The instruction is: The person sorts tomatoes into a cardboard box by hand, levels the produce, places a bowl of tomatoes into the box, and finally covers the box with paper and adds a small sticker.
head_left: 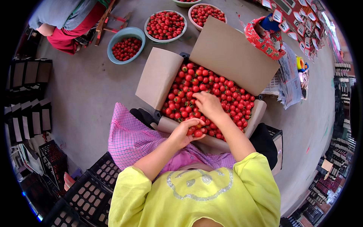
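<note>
Several red cherry tomatoes (198, 133) with green tops lie in my left hand (180, 135), which cups them over the near edge of an open cardboard-lined box (159, 77). More cherry tomatoes (227, 100) fill that box. My right hand (209, 106) reaches in among them from the right. Its fingers are bent and close together, with the fingertips touching the tomatoes near the middle. What lies between those fingertips is hidden. The box sits just in front of my lap, its brown flaps folded outward on the left and far sides.
Beyond the box stand a blue basin (113, 49), a pale basin (148, 32) and a pink-rimmed basin (193, 19), all holding cherry tomatoes. Black crates (89, 193) stand at the lower left. Stacked newspapers (289, 81) and a red patterned cloth (261, 41) are at the right. Another person (68, 19) sits far left.
</note>
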`<state>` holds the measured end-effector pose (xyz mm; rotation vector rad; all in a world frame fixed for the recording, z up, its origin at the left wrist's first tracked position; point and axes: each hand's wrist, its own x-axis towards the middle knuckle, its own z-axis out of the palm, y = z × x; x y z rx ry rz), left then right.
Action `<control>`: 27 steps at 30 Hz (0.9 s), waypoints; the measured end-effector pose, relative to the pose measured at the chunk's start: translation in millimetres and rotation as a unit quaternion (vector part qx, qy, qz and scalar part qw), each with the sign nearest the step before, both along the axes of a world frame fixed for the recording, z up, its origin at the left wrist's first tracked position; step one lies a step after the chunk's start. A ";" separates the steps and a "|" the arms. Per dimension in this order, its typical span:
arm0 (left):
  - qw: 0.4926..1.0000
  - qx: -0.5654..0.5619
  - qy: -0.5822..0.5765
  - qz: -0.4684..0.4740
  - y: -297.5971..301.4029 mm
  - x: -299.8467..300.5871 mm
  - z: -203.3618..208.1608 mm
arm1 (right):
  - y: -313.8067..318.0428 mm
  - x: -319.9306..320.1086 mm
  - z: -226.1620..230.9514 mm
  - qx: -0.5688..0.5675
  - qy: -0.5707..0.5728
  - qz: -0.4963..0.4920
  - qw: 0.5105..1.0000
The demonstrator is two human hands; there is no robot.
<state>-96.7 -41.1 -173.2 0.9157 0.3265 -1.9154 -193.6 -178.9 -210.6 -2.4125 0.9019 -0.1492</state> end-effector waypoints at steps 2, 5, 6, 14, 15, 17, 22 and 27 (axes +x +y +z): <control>1.000 0.021 -0.003 0.004 -2.5 -6.8 0.4 | 9.8 0.2 -8.1 -0.093 0.056 0.054 0.993; 0.999 0.027 -0.021 0.026 -2.0 -8.0 -4.5 | 8.3 -0.6 -15.3 -0.151 0.027 0.076 0.985; 0.999 0.024 -0.029 0.036 -1.2 -7.4 -5.5 | 3.9 -3.0 -13.3 -0.152 0.003 0.083 0.985; 0.990 0.048 0.008 0.132 -9.4 4.8 6.3 | 25.6 -3.7 49.9 0.476 -0.230 -0.158 0.834; 0.987 0.060 0.029 0.149 -10.7 8.9 8.1 | 39.9 0.9 56.8 0.379 -0.164 -0.115 0.904; 0.977 0.046 0.073 0.195 -9.4 12.7 1.1 | 54.6 9.3 61.4 0.120 -0.204 0.018 0.971; 0.981 -0.018 0.130 0.145 -6.7 18.7 1.1 | 24.2 34.2 73.9 0.424 -0.238 -0.190 0.853; 0.982 -0.037 0.152 0.107 -0.7 13.5 4.2 | 5.6 47.8 3.2 0.008 0.042 0.104 0.994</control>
